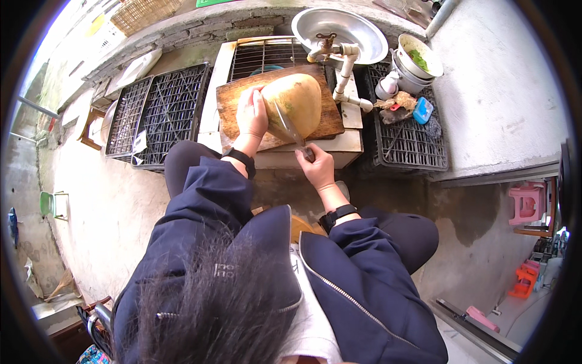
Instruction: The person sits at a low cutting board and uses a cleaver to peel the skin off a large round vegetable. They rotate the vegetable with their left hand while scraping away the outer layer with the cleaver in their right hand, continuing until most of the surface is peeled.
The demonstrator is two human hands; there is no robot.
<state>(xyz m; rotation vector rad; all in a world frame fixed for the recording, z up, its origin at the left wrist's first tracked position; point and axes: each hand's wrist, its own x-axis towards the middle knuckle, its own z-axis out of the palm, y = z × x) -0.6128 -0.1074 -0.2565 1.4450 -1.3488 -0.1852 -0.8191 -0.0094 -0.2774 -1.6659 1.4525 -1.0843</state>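
A large yellow-tan gourd, perhaps a pumpkin (pixel 298 98), lies on a worn wooden cutting board (pixel 232 107). My left hand (pixel 251 113) is pressed against its left side and steadies it. In my right hand (pixel 317 166) is the dark handle of a kitchen knife (pixel 290 125). The blade points up and left across the gourd's lower left part; whether its edge has entered the flesh, I cannot tell. The board rests at a slant on a white-tiled ledge (pixel 313 148), partly over a metal grate (pixel 263 50).
A pipe with a brass tap (pixel 326 45) rises right of the board, before a metal basin (pixel 363 32). Black plastic crates (pixel 175 109) stand at left. More crates (pixel 411 152) at right hold stacked bowls (pixel 420 57), a blue box (pixel 423 110) and a bottle. A white wall bounds the right.
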